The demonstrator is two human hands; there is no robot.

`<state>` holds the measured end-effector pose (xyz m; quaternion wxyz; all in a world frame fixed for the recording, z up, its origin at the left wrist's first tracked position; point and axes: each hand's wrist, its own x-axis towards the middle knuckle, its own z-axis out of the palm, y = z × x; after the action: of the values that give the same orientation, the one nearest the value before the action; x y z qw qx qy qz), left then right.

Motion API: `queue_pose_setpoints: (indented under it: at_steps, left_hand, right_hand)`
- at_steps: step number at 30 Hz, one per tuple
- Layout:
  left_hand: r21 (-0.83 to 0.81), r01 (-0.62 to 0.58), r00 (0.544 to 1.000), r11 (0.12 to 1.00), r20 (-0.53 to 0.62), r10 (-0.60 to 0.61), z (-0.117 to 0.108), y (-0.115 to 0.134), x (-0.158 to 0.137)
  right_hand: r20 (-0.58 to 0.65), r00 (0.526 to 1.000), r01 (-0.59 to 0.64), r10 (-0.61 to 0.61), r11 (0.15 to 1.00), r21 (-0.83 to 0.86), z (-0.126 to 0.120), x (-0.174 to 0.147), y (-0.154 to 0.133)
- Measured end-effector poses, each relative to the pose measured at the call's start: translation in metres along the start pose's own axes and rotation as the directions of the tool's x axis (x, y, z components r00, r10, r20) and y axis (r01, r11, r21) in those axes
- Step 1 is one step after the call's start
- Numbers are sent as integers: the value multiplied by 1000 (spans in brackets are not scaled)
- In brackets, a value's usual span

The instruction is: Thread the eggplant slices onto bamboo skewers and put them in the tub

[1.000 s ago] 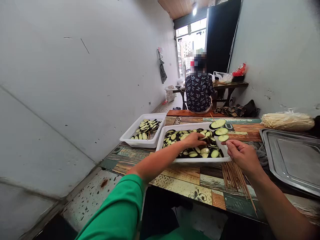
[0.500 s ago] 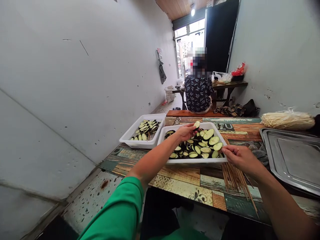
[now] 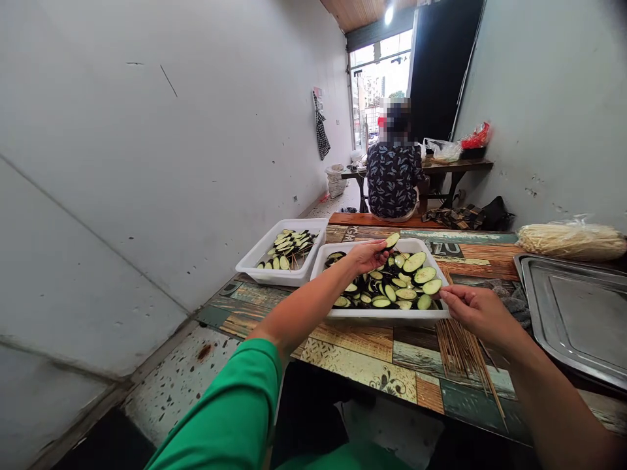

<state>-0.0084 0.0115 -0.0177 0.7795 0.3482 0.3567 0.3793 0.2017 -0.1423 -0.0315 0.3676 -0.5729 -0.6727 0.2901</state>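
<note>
Head view: the left hand (image 3: 369,256) has risen from the tray (image 3: 382,314), pinching a loose slice (image 3: 392,241) above it. The right hand (image 3: 470,307) has lowered its row of slices (image 3: 424,275), apparently skewered, over the tray's right end. The loose slice appears selected, not yet threaded.

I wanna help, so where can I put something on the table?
Bare table shows between the eggplant tray and the near edge, left of the loose skewers. Another lies farther back, between that tray and the plastic bag. It's crowded at the right, with metal trays and grey cloth.
</note>
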Motion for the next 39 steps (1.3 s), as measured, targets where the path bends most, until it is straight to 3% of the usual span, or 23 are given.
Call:
queue_pose_setpoints:
  at_steps: [14,22,30,39]
  left_hand:
    - [56,-34,999,998,22,33,-1,0,-1]
    - [81,-51,999,995,23,49,1,-3,-3]
    - [142,-78,997,987,25,75,6,-6,-8]
    - [184,-77,997,980,9,77,8,-10,-10]
  right_hand:
    - [19,998,53,-53,999,6,0,0,2]
    - [30,999,16,-18,998,55,3,2,10]
    - [-16,1000,-4,5,997,81,5,-5,-2]
    - [23,999,-51,49,993,103,5,-1,2]
